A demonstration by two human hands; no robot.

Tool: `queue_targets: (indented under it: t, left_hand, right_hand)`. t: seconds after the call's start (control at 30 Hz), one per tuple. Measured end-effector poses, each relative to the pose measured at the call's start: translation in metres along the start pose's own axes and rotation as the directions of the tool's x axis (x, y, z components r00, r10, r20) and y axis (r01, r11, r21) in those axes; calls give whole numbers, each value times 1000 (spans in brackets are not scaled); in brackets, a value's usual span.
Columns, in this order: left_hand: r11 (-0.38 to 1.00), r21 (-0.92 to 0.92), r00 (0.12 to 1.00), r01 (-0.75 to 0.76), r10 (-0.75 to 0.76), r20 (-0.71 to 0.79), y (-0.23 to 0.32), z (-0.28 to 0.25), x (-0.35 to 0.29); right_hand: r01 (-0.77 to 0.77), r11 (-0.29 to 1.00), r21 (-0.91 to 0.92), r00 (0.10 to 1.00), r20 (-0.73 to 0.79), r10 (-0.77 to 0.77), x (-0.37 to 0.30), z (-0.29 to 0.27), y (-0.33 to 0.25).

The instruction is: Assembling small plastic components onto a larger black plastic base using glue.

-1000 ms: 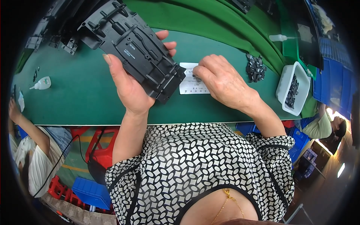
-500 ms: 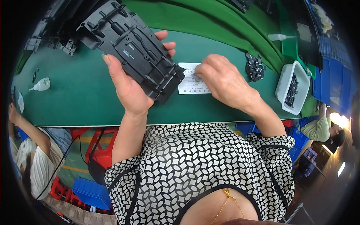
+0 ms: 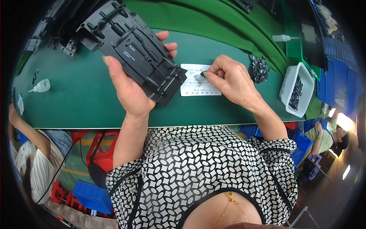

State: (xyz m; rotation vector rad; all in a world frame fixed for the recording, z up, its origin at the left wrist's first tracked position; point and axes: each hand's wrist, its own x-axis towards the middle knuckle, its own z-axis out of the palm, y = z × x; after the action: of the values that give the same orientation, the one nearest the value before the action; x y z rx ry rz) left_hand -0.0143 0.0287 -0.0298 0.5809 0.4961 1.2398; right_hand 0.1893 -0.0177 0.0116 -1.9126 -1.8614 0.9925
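My left hand [image 3: 131, 89] holds up a long black moulded plastic part [image 3: 133, 49], with ribs and raised clips on its face. The thumb lies along its near side and the fingertips show past its far edge. Between thumb and fingers of my right hand [image 3: 230, 82] is a small black plastic piece [image 3: 203, 74]. That hand is over a white printed paper slip [image 3: 198, 91] on the green table, just right of the part's lower end. A pile of similar small black pieces [image 3: 259, 68] lies beyond my right hand.
A white bin [image 3: 301, 89] with small black pieces stands at the right. On the left lies a small white bottle [image 3: 40, 86], and another white bottle [image 3: 281, 38] is at the far right. More black parts [image 3: 57, 26] are at the back left. Other people sit at both sides.
My right hand has turned and shifted slightly right, so the small black piece in its fingertips now shows. The left hand and the large part have barely moved.
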Motion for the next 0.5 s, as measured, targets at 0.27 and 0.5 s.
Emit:
queue_targets:
  t: [0.27, 0.5]
  left_hand:
    - [1000, 9, 1000, 0, 0, -9, 1, 0, -1]
    - [1000, 4, 1000, 0, 0, -8, 0, 1, 0]
  right_hand:
    - [40, 999, -30, 999, -31, -41, -2, 1, -2]
    - [144, 989, -41, 987, -64, -146, -5, 9, 1]
